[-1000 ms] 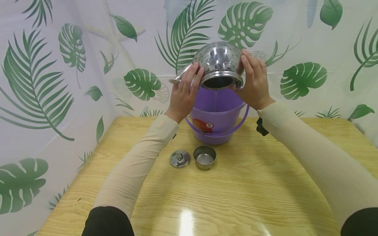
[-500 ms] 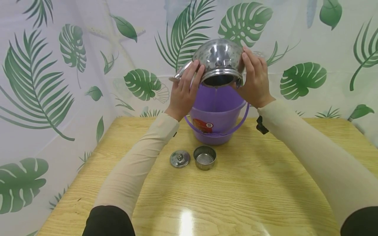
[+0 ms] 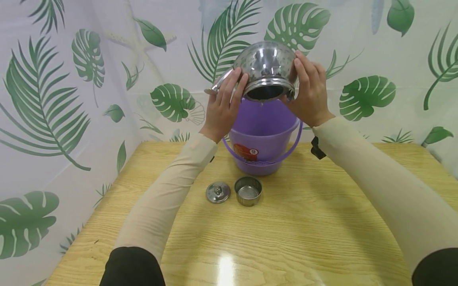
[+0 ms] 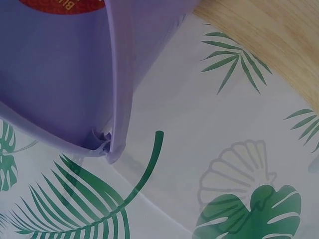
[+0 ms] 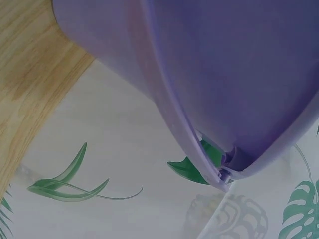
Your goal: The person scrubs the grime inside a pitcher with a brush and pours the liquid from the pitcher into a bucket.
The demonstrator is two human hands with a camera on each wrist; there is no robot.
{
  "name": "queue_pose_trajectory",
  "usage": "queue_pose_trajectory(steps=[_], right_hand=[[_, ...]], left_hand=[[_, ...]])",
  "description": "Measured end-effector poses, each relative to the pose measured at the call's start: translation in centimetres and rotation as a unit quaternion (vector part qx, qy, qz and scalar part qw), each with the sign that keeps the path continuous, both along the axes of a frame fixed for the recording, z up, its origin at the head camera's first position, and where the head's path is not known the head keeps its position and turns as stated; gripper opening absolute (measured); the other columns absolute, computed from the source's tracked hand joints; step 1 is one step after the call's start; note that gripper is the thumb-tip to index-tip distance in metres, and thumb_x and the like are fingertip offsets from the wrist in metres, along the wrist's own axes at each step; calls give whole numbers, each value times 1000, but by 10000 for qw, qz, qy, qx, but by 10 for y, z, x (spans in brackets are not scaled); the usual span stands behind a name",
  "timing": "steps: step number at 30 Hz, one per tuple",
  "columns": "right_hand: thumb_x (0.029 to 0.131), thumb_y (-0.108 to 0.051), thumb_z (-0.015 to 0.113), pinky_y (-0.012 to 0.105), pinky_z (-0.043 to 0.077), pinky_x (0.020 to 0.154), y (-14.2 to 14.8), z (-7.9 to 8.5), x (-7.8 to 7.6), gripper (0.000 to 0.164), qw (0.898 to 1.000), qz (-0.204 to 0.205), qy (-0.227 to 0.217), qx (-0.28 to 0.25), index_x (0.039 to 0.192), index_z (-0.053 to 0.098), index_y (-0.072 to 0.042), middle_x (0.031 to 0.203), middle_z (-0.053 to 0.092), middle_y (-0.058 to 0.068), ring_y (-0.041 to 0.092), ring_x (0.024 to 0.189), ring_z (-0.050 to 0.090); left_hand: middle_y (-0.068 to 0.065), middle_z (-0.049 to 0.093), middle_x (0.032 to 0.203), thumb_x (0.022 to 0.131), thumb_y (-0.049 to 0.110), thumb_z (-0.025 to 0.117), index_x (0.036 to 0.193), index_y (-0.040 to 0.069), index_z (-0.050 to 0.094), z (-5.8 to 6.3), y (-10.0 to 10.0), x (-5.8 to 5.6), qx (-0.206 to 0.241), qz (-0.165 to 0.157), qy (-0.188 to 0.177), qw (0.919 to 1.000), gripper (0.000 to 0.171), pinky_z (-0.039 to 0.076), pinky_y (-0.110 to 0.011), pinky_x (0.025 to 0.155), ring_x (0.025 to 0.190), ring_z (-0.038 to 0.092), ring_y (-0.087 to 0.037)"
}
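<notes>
A shiny stainless-steel teapot (image 3: 264,61) is held tipped over in the head view, its round dark opening facing down and toward me. Its spout sticks out on the left. My left hand (image 3: 223,104) grips it on the spout side, fingers pointing up. On the other side my right hand (image 3: 310,91) holds the body, fingertips high on the metal, thumb side partly hidden. Directly beneath stands a purple bucket (image 3: 261,149), and a small drop shows at the teapot's lower rim. Both wrist views show the bucket's inside (image 4: 55,74) and rim (image 5: 174,117); neither hand appears there.
A round metal lid (image 3: 218,192) with a knob lies in front of the bucket on the wooden table (image 3: 286,238). Beside it sits a perforated metal strainer basket (image 3: 248,191). The bucket's handle (image 3: 297,139) hangs down in front. A leaf-patterned sheet (image 3: 171,59) rises behind.
Both hands have raised the teapot slightly. The thin stream falling from its opening into the bucket has dwindled to a drop. The bucket, lid and strainer basket have stayed put.
</notes>
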State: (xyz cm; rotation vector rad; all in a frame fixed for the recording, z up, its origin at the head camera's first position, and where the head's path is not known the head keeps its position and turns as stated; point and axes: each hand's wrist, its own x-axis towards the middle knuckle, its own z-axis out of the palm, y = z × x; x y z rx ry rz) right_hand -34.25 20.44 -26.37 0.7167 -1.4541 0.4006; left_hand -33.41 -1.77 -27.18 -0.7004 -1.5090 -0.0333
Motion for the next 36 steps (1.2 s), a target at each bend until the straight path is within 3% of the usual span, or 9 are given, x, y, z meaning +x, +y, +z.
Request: queue_pose_trajectory(steps=[12,19,33,36], right_hand=[[73,-19,75,44,36,101,-3,0,-1,66,9997,-52,8,-246,127,40,-6,130,52,19,31,115,52],[70,-15,74,46,36,101,-2,-8,-3,67,9997,43,51,-243,127,40,-9,130,53,17,34,108,52],[69,-12,74,46,36,100,1,-26,-2,67,9999,-28,-124,-80,126,39,-8,130,51,18,30,118,51],[69,-9,73,46,35,101,-1,-27,-3,66,9999,27,-95,-118,126,39,-9,130,51,18,30,118,51]], left_hand=[[-13,54,128,92,0,51,122,4,56,3,0,-5,-20,-47,81,10000,30,41,-32,100,122,52,-22],[-13,54,127,91,0,53,121,5,55,-5,-1,-8,-82,-138,67,9998,31,43,-33,98,120,52,-23],[-14,53,127,91,0,53,122,5,53,-26,-3,-8,-94,-293,-58,9995,31,37,-37,107,120,52,-24],[-14,53,126,90,1,55,124,6,50,-27,-3,-8,-74,-285,57,9996,34,37,-39,107,120,52,-24]])
